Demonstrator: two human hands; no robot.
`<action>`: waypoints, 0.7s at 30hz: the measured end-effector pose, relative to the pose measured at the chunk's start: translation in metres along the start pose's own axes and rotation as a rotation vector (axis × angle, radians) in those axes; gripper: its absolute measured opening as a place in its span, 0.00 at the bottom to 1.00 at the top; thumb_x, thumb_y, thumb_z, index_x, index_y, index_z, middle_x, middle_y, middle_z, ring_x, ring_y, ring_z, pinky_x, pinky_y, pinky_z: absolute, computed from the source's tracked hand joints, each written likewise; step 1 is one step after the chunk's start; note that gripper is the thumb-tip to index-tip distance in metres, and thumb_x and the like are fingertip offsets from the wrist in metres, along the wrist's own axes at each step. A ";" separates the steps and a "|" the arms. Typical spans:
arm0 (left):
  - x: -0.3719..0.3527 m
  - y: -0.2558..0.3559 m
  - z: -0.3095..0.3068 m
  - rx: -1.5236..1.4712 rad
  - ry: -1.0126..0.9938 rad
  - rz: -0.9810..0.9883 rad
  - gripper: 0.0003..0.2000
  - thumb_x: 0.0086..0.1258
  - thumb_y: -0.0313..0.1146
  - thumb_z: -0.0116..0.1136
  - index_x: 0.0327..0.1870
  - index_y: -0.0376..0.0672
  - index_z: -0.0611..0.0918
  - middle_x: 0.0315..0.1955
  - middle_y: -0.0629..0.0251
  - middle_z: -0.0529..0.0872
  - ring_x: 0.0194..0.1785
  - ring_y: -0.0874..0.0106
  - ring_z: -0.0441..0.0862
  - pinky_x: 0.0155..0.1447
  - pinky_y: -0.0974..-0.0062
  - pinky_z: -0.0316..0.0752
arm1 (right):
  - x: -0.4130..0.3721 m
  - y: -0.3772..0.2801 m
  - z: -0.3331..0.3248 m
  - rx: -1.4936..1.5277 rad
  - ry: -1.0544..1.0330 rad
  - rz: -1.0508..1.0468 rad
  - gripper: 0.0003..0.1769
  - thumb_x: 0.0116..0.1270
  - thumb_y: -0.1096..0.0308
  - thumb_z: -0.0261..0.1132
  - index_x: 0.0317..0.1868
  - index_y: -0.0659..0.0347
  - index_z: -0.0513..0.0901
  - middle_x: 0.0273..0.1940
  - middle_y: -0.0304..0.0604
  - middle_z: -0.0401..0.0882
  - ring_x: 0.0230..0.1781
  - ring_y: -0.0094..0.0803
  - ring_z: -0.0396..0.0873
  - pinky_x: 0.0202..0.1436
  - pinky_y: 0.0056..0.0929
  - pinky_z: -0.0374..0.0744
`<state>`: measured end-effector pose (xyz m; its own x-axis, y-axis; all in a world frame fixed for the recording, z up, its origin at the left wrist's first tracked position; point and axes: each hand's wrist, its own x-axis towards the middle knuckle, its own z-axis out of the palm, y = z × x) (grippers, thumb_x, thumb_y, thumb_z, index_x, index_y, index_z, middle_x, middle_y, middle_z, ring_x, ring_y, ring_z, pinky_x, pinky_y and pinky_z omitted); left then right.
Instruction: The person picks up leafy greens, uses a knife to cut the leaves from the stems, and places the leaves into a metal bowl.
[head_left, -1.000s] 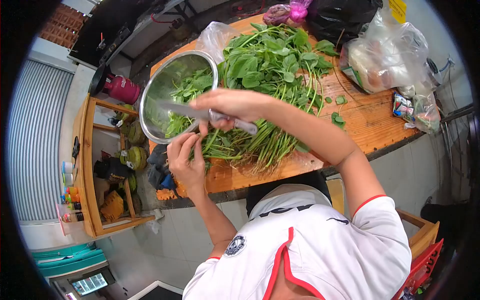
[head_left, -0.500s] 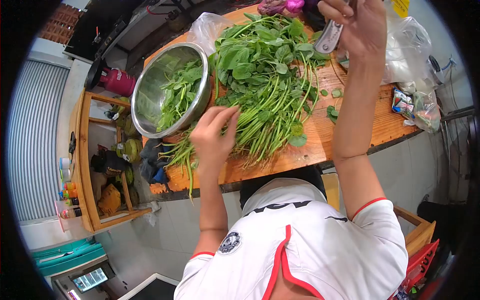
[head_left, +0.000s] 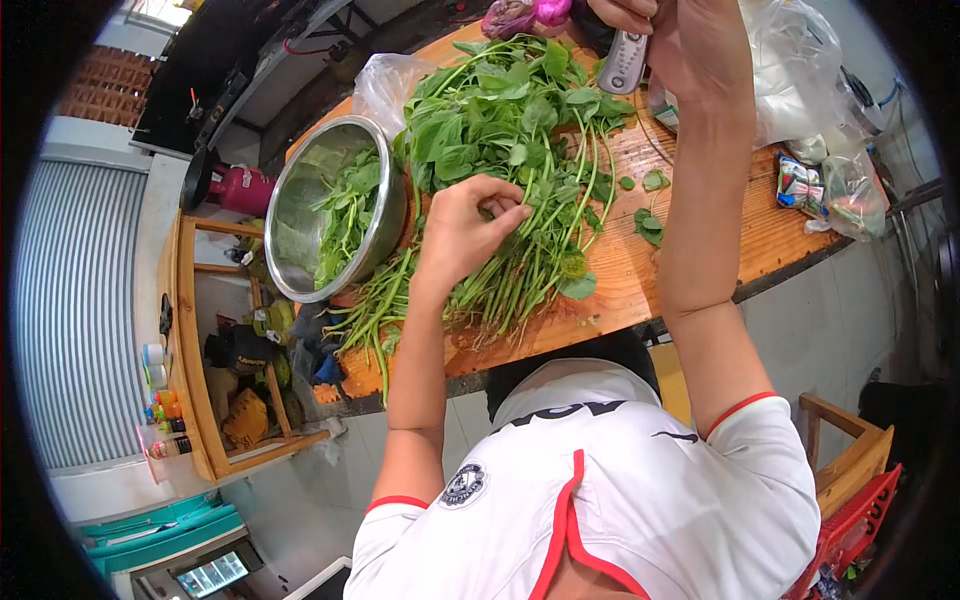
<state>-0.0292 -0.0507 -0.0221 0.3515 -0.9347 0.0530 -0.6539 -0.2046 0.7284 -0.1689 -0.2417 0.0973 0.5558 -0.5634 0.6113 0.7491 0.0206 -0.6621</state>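
My left hand (head_left: 468, 232) is over the pile of leafy green stems (head_left: 510, 130) on the wooden table, thumb and fingers pinched on stems in its middle. The leaves spread toward the far side, while the rooty ends lie at the near edge. My right hand (head_left: 690, 45) is raised at the top of the view, fingers closed round a silver-grey handle (head_left: 625, 62) with dark spots. Its other end is hidden or out of frame. Left of the pile stands a steel bowl (head_left: 392, 215), tilted in view, with some leafy greens (head_left: 350, 210) inside.
Loose leaves (head_left: 648, 225) lie on the wooden table (head_left: 625, 280). Clear plastic bags (head_left: 800, 75) and small packets (head_left: 800, 185) sit at the right. Another plastic bag (head_left: 385, 90) is behind the bowl. A wooden shelf (head_left: 190, 340) stands to the left.
My left hand has moved right and away from me, from above the stems onto the middle of the pile. My right hand with the handle has shifted slightly left.
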 end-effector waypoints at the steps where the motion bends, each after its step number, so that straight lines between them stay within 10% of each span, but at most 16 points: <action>1: 0.000 0.000 -0.005 -0.140 -0.024 -0.061 0.10 0.59 0.27 0.66 0.41 0.35 0.85 0.30 0.65 0.86 0.30 0.79 0.80 0.36 0.79 0.74 | -0.004 -0.009 0.008 0.015 0.023 0.011 0.29 0.72 0.51 0.56 0.63 0.63 0.68 0.28 0.32 0.73 0.14 0.10 0.61 0.14 0.10 0.63; 8: -0.006 0.013 -0.057 -0.667 -0.029 -0.029 0.26 0.60 0.22 0.64 0.62 0.33 0.73 0.30 0.69 0.81 0.32 0.83 0.77 0.39 0.85 0.72 | -0.003 -0.011 0.004 -0.001 0.034 -0.009 0.29 0.71 0.51 0.58 0.62 0.64 0.70 0.27 0.32 0.74 0.15 0.10 0.61 0.15 0.10 0.62; 18: -0.010 0.001 -0.072 -0.771 0.294 -0.013 0.20 0.64 0.26 0.63 0.58 0.34 0.77 0.37 0.69 0.83 0.38 0.84 0.79 0.35 0.91 0.69 | 0.001 0.010 0.019 -0.266 -0.017 0.154 0.17 0.68 0.65 0.64 0.54 0.63 0.76 0.22 0.28 0.72 0.15 0.10 0.62 0.15 0.12 0.60; 21: -0.009 0.000 -0.064 -0.895 0.349 -0.002 0.20 0.65 0.25 0.62 0.58 0.34 0.76 0.37 0.68 0.83 0.38 0.84 0.79 0.34 0.90 0.70 | 0.004 0.054 0.021 -0.501 -0.117 -0.169 0.20 0.66 0.55 0.65 0.40 0.68 0.80 0.28 0.37 0.79 0.24 0.17 0.72 0.28 0.18 0.71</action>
<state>0.0109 -0.0234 0.0210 0.6262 -0.7658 0.1461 0.0501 0.2266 0.9727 -0.1192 -0.2255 0.0732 0.5001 -0.4284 0.7526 0.5839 -0.4750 -0.6583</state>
